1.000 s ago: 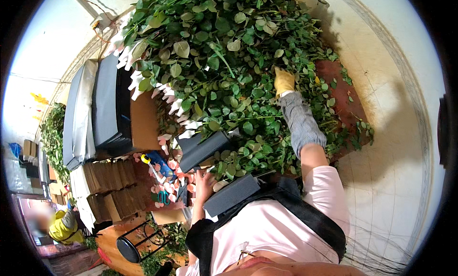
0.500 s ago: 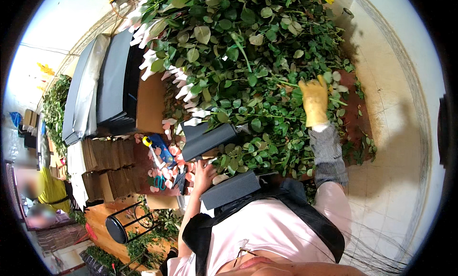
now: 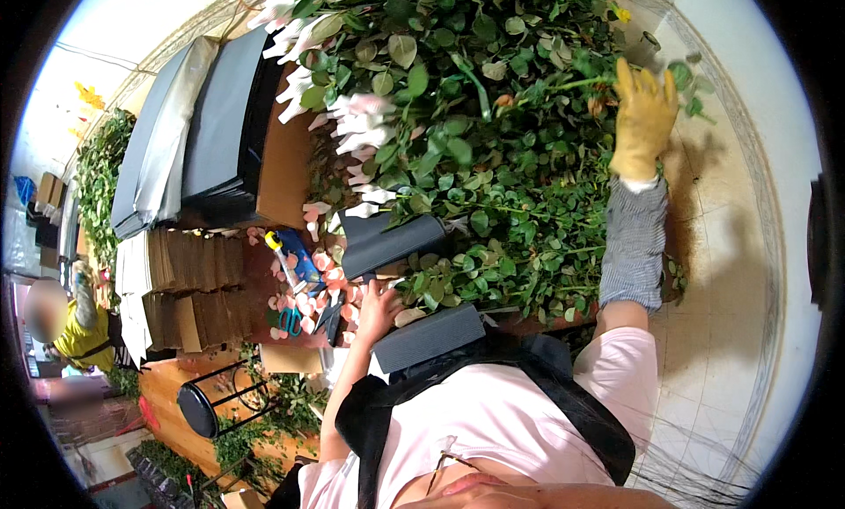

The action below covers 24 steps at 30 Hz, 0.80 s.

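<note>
Beside the heaped foliage (image 3: 528, 201), the right hand's grip (image 3: 647, 122) clamps a slender, leafy green stem (image 3: 576, 85).

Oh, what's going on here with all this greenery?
A person's right hand, in a yellow glove, holds a leafy stem at the right side of a big green pile. The bare left hand is beside a dark ribbed block and scattered pink petals; whether it grips anything is unclear. Pale tips line the pile's left edge.
</note>
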Motion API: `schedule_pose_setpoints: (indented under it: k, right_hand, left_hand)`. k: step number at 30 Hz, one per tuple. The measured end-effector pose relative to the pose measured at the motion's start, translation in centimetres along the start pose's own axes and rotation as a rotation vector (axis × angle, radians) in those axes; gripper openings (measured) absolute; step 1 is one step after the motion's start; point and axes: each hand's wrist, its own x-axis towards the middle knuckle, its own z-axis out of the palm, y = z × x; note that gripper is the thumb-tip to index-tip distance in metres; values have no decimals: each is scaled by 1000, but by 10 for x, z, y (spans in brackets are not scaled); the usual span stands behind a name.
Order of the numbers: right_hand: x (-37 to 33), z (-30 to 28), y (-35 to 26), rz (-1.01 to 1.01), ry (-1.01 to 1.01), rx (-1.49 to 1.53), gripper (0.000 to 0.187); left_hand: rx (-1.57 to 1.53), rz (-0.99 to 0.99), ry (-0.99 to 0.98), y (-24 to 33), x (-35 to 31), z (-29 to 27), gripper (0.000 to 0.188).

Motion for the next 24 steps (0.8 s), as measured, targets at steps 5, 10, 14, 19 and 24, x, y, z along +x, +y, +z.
schedule_pose_setpoints:
  k: [5,10,14,19,24]
  right_hand:
    - [30,15,58,-29,159,-333,38]
    - [28,67,137,22,-642,-356,27]
    - [-22,74,128,23,-33,370,15]
    - [-52,62,68,455,-490,2,23]
    - [-41,10,157,252,376,59,23]
  left_hand:
    - [-15,-1,2,-5,-1,4,37]
    - [0,22,-6,0,3,3,39]
    - [-10,85,23,-6,2,7,37]
    - [68,56,-16,-7,2,9,37]
    - [31,73,-26,-11,6,7,40]
